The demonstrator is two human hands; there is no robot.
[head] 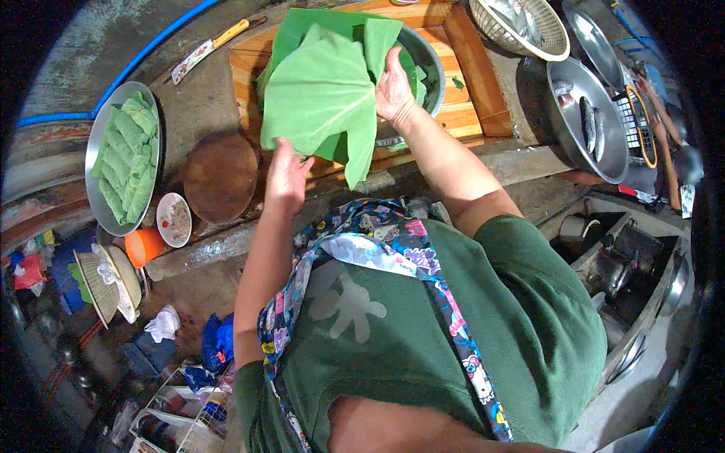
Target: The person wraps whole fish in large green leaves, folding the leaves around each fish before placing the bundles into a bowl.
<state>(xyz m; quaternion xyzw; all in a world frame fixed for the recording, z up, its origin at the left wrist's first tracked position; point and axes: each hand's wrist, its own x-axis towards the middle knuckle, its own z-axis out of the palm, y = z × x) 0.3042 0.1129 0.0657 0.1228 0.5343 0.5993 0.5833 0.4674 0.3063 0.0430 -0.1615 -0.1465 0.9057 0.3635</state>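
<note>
My left hand (287, 172) is at the lower left edge of a large green leaf (317, 96), its thumb and fingers at the edge. My right hand (393, 88) holds the leaf's right side, near a folded lobe. Under the leaf a metal basin (435, 68) with more green pieces stands in a wooden tray (478, 73). An oval metal dish (92, 170) at the left carries folded leaf parcels (126, 153). Between that dish and my left hand lie a round brown board (221, 178) and a small white bowl (174, 221) of minced-looking food.
A broad knife with a yellow handle (229, 34) lies at the upper left, beside a blue hose (153, 56). An orange cup (144, 247) stands by the bowl. At the right are a basket of fish (558, 48) and a metal basin with fish (614, 153). Another person's arms (668, 136) show beyond.
</note>
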